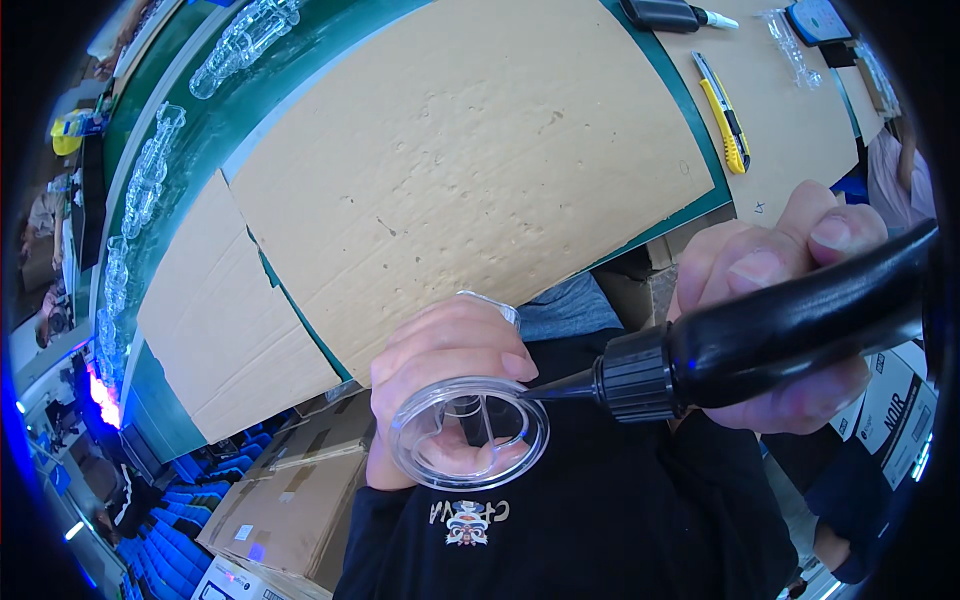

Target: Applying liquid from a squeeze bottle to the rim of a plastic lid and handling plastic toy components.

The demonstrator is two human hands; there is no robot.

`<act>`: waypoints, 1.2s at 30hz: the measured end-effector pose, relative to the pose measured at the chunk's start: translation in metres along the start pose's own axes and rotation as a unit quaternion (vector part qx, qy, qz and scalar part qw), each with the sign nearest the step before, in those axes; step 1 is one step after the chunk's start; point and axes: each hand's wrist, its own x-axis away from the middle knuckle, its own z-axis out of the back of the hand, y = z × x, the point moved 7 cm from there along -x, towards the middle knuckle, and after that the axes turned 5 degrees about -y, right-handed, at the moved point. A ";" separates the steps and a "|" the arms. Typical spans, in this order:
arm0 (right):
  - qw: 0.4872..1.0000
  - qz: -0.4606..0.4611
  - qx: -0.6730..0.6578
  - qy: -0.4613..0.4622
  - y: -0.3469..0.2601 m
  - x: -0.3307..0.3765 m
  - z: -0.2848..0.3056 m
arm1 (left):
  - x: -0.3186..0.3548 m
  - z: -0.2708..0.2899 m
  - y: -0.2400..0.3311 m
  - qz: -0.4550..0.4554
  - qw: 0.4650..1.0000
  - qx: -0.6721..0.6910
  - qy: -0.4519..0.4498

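Observation:
My left hand (440,345) is wrapped around a clear, see-through piece with a wide round rim (468,480). The rim's open face is turned up, and a thin divider shows inside. In my right hand (755,255) is a black squeeze bottle (790,330) with a ribbed collar, held sideways. Its narrow black nozzle (565,388) points left, and the tip meets the upper right of the clear rim or lies just above it; I cannot tell which. Both hands are closed and held before my black shirt, off the near edge of the table.
Brown cardboard sheets (470,140) cover the green table. Several clear pieces (150,175) line its left edge. At the right lie a yellow utility knife (727,115), a black object with a white tip (665,13) and another clear piece (795,50). Cardboard boxes (295,500) stand at lower left.

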 end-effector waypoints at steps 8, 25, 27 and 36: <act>1.000 -0.014 -0.013 -0.008 0.000 -0.005 -0.008 | -0.002 -0.004 -0.004 -0.013 1.000 0.016 0.009; 0.981 0.058 0.105 0.153 -0.010 -0.006 -0.002 | -0.006 -0.018 -0.009 0.062 0.996 0.034 -0.059; 0.984 0.062 0.103 0.133 -0.007 0.001 0.005 | -0.005 -0.017 -0.007 0.062 0.997 0.024 -0.047; 0.961 0.051 0.181 0.204 0.000 0.013 0.006 | -0.005 -0.014 -0.006 0.030 0.998 0.057 -0.016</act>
